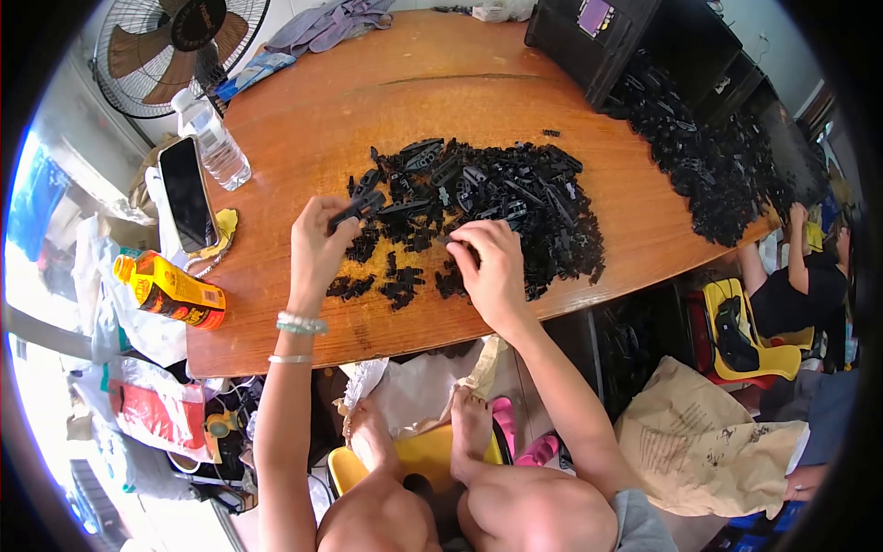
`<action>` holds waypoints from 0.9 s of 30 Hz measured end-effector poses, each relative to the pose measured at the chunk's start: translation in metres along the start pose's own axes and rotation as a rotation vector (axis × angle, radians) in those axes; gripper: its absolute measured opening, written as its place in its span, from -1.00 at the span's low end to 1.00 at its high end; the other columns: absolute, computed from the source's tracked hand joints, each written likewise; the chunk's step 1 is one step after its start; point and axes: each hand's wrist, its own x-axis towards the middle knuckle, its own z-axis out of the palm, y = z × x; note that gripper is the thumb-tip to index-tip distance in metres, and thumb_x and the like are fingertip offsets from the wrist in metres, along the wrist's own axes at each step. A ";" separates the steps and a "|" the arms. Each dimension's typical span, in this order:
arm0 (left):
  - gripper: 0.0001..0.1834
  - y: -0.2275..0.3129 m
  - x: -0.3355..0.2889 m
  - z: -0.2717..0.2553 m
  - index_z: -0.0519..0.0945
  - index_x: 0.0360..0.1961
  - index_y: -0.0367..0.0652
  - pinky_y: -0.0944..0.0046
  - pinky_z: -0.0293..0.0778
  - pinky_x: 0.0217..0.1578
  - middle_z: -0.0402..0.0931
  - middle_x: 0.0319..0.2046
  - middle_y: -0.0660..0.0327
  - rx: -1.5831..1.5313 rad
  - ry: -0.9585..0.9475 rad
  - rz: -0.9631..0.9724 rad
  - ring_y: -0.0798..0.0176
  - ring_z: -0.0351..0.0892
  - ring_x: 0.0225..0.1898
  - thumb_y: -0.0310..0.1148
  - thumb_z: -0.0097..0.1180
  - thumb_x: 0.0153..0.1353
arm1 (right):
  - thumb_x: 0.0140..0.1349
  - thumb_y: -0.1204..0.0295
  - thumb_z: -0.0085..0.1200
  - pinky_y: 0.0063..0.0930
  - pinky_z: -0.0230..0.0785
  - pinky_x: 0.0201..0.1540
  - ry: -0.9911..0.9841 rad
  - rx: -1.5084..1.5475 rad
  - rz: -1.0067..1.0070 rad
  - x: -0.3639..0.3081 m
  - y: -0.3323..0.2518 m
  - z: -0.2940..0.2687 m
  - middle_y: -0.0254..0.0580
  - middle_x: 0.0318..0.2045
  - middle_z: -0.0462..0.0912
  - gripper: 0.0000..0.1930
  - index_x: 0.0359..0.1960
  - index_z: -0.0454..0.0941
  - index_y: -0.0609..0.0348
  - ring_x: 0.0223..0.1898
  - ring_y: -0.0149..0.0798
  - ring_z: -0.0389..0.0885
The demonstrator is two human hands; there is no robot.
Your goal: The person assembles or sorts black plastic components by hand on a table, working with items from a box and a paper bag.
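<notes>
My left hand (319,241) is raised over the left side of a heap of small black plastic parts (515,189). Between its thumb and fingers is a long black plastic part (357,211). My right hand (494,269) hovers over the near edge of the heap. Its thumb and index finger are pinched together at a small dark piece, too little of which shows to name. Smaller clusters of black pieces (400,283) lie on the wooden table (386,110) between and below my hands.
A larger pile of black parts (704,175) spills from a black crate (635,41) on the right. A phone (187,198), a clear bottle (212,138) and a yellow-orange bottle (175,290) line the left edge. A fan (175,46) stands behind. Another person (800,281) works at far right.
</notes>
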 end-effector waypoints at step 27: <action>-0.74 0.062 -0.099 -0.008 0.42 -0.11 -0.38 0.39 0.61 -0.38 0.57 -0.34 0.05 -0.595 -0.407 -0.361 0.20 0.66 -0.36 -0.62 0.10 0.15 | -0.03 0.52 0.23 -0.36 0.17 -0.39 -0.003 0.271 -0.053 -0.014 -0.071 -0.038 -0.28 -0.56 0.48 -0.88 -0.44 0.54 0.17 -0.47 -0.20 0.40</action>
